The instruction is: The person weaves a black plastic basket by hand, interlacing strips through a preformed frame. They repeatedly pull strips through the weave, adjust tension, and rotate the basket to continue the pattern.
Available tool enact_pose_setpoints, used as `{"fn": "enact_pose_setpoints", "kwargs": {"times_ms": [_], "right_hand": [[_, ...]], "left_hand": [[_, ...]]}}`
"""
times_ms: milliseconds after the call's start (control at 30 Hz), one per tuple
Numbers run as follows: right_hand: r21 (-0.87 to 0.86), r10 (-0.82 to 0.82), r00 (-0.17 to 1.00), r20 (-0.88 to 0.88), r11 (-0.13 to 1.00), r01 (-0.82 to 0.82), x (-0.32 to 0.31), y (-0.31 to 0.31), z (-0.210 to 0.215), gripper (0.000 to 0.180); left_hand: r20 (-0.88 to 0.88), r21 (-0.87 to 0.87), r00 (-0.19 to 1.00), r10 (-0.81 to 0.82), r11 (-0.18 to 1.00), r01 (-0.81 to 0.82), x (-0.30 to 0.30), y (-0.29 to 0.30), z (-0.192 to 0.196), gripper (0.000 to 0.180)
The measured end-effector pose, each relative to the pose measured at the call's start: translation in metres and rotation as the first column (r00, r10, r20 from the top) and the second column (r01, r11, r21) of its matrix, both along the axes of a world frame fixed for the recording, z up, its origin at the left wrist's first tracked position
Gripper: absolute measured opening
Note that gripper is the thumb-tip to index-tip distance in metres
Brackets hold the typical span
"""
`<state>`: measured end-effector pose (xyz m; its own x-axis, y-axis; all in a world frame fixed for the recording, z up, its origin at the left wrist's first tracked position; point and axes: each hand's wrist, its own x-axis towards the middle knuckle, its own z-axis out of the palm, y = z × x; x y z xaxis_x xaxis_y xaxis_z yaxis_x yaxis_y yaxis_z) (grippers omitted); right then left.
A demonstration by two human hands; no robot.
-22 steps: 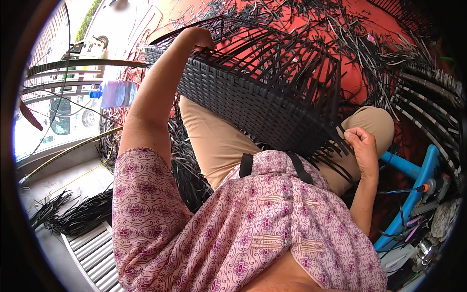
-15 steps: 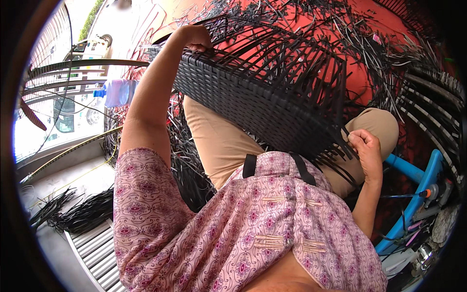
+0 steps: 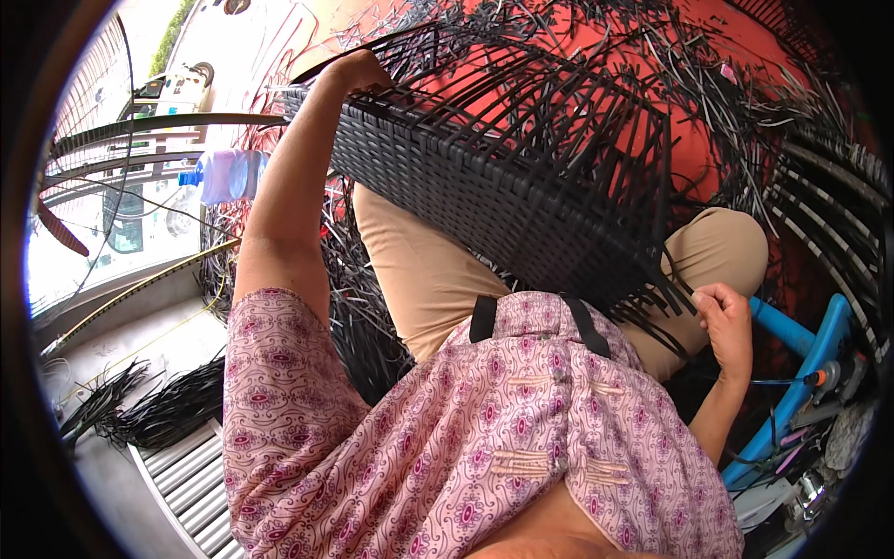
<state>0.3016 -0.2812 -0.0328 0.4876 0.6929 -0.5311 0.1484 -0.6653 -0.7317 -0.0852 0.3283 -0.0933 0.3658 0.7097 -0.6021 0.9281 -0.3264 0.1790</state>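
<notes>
A black woven piece of flat plastic strips (image 3: 466, 177) lies slantwise across my lap, its close weave toward me. Many loose strip ends (image 3: 596, 112) stick up from its far side, and others hang at its right corner. My left hand (image 3: 361, 73) is at the upper left end, its fingers curled over the top edge; the fingertips are partly hidden. Beside the right corner, my right hand (image 3: 728, 321) is closed in a pinch, with a thin black strip (image 3: 680, 284) leading from the weave to its fingertips.
Cut black strips (image 3: 726, 121) litter the red floor. To the right stand a blue frame (image 3: 810, 373) and a bundle of curved strips (image 3: 829, 224). A fan (image 3: 88, 140), a plastic bottle (image 3: 228, 175) and a strip bundle (image 3: 172, 410) are at the left.
My right hand has moved right and down, away from the woven corner, still pinched. My left hand has shifted slightly left along the top edge, its fingers now less visible.
</notes>
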Motion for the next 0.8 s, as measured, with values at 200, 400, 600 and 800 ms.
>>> {"fn": "enact_pose_setpoints", "kwargs": {"times_ms": [200, 400, 600, 800], "right_hand": [[-0.019, 0.035, 0.998, 0.043, 0.999, -0.034, -0.006, 0.006, 0.001, 0.017], [-0.033, 0.024, 0.997, 0.072, 0.999, -0.022, -0.010, 0.012, 0.001, 0.016], [-0.028, 0.028, 0.999, 0.026, 0.999, -0.027, -0.009, 0.018, 0.001, 0.014], [-0.001, -0.050, 0.998, -0.035, 0.999, 0.050, -0.012, 0.025, 0.004, 0.016]], "left_hand": [[-0.438, 0.057, 0.838, -0.325, 0.920, 0.387, 0.045, -0.025, 0.019, 0.036], [-0.266, 0.027, 0.963, -0.050, 0.998, 0.059, 0.045, -0.033, 0.029, 0.052], [-0.333, 0.073, 0.910, -0.246, 0.956, 0.285, 0.028, -0.027, 0.036, 0.044], [-0.367, 0.436, 0.917, -0.158, 0.841, 0.320, 0.034, -0.047, 0.024, 0.035]]}}
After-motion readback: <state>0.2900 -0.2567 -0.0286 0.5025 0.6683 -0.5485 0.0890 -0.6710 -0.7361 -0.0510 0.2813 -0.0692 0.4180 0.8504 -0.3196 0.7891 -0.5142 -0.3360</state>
